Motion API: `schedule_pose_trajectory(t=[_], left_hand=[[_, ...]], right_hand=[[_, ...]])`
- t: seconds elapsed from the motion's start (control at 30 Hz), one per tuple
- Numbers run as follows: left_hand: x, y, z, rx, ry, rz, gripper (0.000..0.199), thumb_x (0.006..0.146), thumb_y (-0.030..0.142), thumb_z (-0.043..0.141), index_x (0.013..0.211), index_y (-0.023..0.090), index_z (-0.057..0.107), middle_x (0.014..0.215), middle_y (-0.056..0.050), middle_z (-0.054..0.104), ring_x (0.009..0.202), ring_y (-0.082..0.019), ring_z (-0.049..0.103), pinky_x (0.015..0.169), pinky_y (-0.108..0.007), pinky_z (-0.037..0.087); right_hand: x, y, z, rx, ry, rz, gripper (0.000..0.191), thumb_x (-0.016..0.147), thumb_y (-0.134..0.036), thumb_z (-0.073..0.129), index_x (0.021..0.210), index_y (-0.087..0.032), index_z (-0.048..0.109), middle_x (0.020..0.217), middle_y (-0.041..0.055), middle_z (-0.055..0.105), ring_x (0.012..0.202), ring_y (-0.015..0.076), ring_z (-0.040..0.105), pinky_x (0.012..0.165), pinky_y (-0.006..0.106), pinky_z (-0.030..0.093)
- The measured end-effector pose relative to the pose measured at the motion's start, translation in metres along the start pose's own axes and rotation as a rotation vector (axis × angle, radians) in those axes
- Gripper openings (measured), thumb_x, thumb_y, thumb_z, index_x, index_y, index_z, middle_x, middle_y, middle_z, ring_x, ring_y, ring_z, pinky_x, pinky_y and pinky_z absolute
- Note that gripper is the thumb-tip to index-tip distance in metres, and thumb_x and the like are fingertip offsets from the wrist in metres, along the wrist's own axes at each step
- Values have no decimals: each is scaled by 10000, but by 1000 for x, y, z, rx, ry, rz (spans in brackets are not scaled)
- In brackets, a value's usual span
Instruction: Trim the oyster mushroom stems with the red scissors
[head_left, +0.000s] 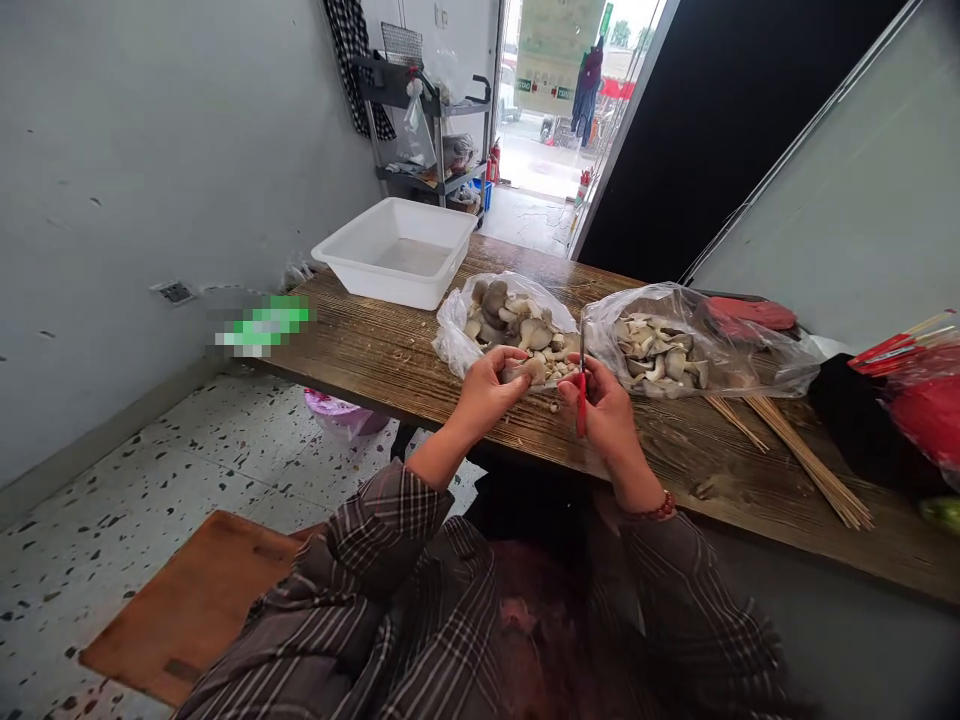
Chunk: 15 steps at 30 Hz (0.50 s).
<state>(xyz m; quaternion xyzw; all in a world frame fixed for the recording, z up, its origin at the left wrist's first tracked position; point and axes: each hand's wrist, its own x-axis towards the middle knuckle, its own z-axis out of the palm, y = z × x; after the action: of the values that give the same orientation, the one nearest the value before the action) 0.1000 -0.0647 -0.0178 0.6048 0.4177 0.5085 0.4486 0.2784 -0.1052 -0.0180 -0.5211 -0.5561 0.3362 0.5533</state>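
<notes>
My left hand [486, 392] pinches a grey-brown mushroom [534, 372] at the table's near side. Just right of it, my right hand [604, 405] grips red-handled scissors [581, 400], their blades pointing up and away from me. Beyond my hands lies an open clear plastic bag [452, 322] with whole mushrooms [499, 305] and small pale stem pieces in it. To the right, a second clear bag [750, 365] holds more mushrooms [660, 355]. Whether the blades touch anything cannot be made out.
A white plastic tub [397, 285] stands at the table's [360, 345] back left. Wooden skewers [814, 460] lie at the right, near a black bag [851, 425] and red packaging [930, 410]. A brown board or stool [195, 600] is at lower left, a pink-lined bucket [349, 415] below the table.
</notes>
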Motion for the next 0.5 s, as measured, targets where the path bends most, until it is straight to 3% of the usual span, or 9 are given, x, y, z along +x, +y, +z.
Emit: schedule_pose_trajectory(t=[0.2, 0.37, 0.5], left_hand=[[-7, 8, 8, 290, 33, 177, 313, 747, 102, 663, 1049, 185, 651, 828, 13, 650, 771, -140, 611, 763, -267, 476], [-15, 12, 13, 346, 0, 206, 372, 747, 81, 643, 1101, 194, 632, 823, 17, 650, 749, -139, 613, 743, -255, 472], [-19, 13, 16, 358, -15, 227, 381, 762, 72, 622, 1117, 207, 645, 965, -36, 704, 897, -192, 650, 864, -304, 490]], right_hand=[[-2, -2, 18, -59, 53, -48, 528, 753, -382, 776, 1230, -236, 602, 934, 20, 703, 811, 179, 653, 782, 341, 544], [-3, 0, 20, -142, 55, -83, 453, 805, -309, 684, 1246, -243, 604, 996, 43, 726, 865, 189, 673, 821, 340, 548], [-4, -5, 18, -180, 33, -111, 448, 804, -292, 652, 1247, -243, 609, 1056, 58, 729, 920, 194, 690, 837, 334, 552]])
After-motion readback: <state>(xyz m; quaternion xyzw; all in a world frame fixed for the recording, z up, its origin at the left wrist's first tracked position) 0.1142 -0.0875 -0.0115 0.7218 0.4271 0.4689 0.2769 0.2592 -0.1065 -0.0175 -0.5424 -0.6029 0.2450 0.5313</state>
